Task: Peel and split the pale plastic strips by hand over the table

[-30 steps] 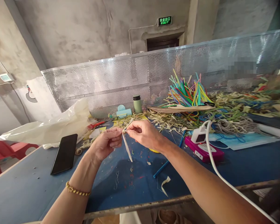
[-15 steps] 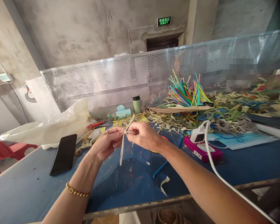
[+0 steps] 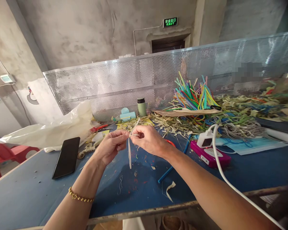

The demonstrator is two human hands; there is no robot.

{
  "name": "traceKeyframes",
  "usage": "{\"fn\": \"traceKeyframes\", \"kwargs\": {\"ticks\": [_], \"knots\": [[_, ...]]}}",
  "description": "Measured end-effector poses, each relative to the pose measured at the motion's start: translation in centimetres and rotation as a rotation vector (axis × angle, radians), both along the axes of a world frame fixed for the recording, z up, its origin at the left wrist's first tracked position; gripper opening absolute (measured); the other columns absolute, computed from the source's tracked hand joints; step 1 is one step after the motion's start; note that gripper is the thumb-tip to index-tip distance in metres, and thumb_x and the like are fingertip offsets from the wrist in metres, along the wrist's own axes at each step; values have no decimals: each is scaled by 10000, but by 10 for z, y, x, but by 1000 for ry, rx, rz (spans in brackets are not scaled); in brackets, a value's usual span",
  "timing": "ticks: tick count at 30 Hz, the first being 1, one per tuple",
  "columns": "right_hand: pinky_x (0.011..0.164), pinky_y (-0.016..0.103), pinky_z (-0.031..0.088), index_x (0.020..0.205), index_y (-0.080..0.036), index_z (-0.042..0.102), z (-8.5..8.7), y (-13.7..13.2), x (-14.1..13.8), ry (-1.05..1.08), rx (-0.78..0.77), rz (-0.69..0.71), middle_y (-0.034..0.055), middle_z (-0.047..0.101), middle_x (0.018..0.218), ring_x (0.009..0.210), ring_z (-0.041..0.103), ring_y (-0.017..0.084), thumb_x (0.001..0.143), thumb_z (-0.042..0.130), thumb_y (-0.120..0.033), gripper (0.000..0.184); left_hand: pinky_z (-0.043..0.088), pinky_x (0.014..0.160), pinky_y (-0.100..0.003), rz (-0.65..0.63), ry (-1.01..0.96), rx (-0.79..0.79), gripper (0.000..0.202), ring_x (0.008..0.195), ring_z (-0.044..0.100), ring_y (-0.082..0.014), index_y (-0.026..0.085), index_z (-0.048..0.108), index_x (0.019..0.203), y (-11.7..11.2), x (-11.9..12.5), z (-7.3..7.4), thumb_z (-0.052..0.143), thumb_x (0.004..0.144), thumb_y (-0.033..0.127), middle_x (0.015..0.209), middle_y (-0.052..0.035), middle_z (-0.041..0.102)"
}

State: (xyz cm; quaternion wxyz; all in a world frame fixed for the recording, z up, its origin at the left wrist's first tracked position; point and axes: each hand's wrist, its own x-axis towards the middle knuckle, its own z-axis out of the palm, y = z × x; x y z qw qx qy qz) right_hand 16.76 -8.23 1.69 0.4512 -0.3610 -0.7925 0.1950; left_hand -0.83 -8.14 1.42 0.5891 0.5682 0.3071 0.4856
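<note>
Right in the middle, above the blue table [image 3: 105, 195], here's the pale strip [image 3: 130, 156], caught in the gap between two sets of fingertips! The left hand [image 3: 114, 142] has it from the left side, thumb and forefinger pinched narrow right at the crossing; the right hand [image 3: 146, 139] comes in from the right, thumb and curled fingers closed on a short pale length that runs crosswise, left to right. So which hand is nearer? Neither, folks: both are on it, fingertips just beside each other, and everything turns on that tiny meeting point. Whether it's a knot, a fold or a plain crossing, I can't tell, nor whether the crosswise length belongs to the same strip; the fingers cover it. Now look at the line of it! The long axis runs far to near: one end pokes up past the right hand's fingers, leaning far and a touch right, towards the green bottle [image 3: 141, 108], while the longer tail drops almost straight down, pointing at the near edge, its tip hanging free. Right of that tail, well apart, lies the blue stick [image 3: 166, 174], slanting from near left to far right.
</note>
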Motion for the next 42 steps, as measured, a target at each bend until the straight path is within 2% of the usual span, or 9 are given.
{"fn": "traceKeyframes", "kwargs": {"ticks": [6,9,12,16,20,25,32,38,42], "knots": [[515,238,287,609,-183,462,0,0,-1,28,-6,14,-32,468,592,569,390,94,728,556,-186,152,189,457,-218,6,10,19,244,417,269,-27,113,632,653,0,0,0,765,721,306,468,70,347],[505,235,299,632,-174,501,-1,3,2,83,-39,51,-36,462,570,542,398,90,786,569,-244,182,186,453,-219,2,-24,5,180,413,234,-24,113,677,716,0,-1,2,767,712,269,467,82,322],[473,233,298,691,-161,561,-3,7,6,129,-105,75,-40,480,541,493,410,85,824,579,-297,191,165,446,-214,31,-25,7,189,427,248,-19,107,723,796,0,-2,4,794,663,222,515,54,427],[449,225,313,701,-153,583,-7,8,4,183,-159,77,-36,507,526,465,431,81,830,598,-316,208,155,444,-212,97,-2,33,218,474,288,-17,106,741,773,0,0,4,840,615,218,656,0,554],[427,217,320,701,-145,608,-5,6,-1,244,-209,73,-35,516,510,442,439,77,810,625,-318,205,147,445,-222,136,27,64,224,482,239,-25,105,757,760,2,2,0,844,634,268,595,15,511],[405,201,306,672,-143,610,-1,4,-2,365,-358,89,-51,480,433,393,393,60,789,658,-316,214,133,443,-231,90,9,75,222,471,237,-23,115,773,800,0,4,1,834,640,257,635,-6,559],[383,196,272,616,-155,581,-6,7,-3,357,-376,99,-50,472,422,382,395,58,789,660,-309,244,114,436,-227,173,-39,53,264,414,212,-1,100,757,757,2,9,-1,852,627,309,529,36,489],[373,200,260,563,-171,529,-4,5,-4,358,-402,146,-50,453,408,370,363,55,833,625,-343,334,123,441,-229,80,-42,68,244,410,239,0,104,755,789,1,7,1,830,657,296,559,16,548],[377,198,276,573,-171,524,-2,3,-5,348,-403,149,-48,465,419,376,371,54,830,645,-343,332,128,448,-231,70,-48,78,230,409,239,-4,106,742,763,2,6,-1,815,679,307,516,35,507]]}}
